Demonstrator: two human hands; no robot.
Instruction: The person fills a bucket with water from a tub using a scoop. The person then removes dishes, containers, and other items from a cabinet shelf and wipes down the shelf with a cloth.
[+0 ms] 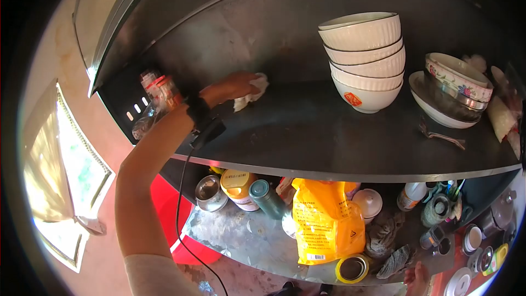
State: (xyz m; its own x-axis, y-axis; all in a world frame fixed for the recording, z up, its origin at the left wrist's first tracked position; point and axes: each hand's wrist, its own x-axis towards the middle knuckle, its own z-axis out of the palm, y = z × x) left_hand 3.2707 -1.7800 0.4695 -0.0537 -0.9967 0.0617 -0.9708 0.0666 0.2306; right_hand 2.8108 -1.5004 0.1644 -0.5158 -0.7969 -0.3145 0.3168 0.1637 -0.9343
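My left hand [233, 87] reaches onto the dark upper shelf [274, 142], its fingers closed around a crumpled white cloth [252, 94]. The cloth is pressed against the shelf surface near the back panel. A black strap with a small device [207, 126] is on my left wrist, and a cable hangs from it. Beside that wrist, to the left, are red-lidded jars [161, 90]. Low in the view, my right hand [418, 278] is partly visible near the lower shelf's front edge; its fingers are too small and cut off to read clearly.
To the right stand a leaning stack of white bowls [364, 71], more stacked bowls [457, 85] and a fork [442, 136]. The lower shelf [219, 235] holds a yellow bag [326, 225], a teal canister [267, 198], a metal bowl [211, 192] and dark rags [395, 262].
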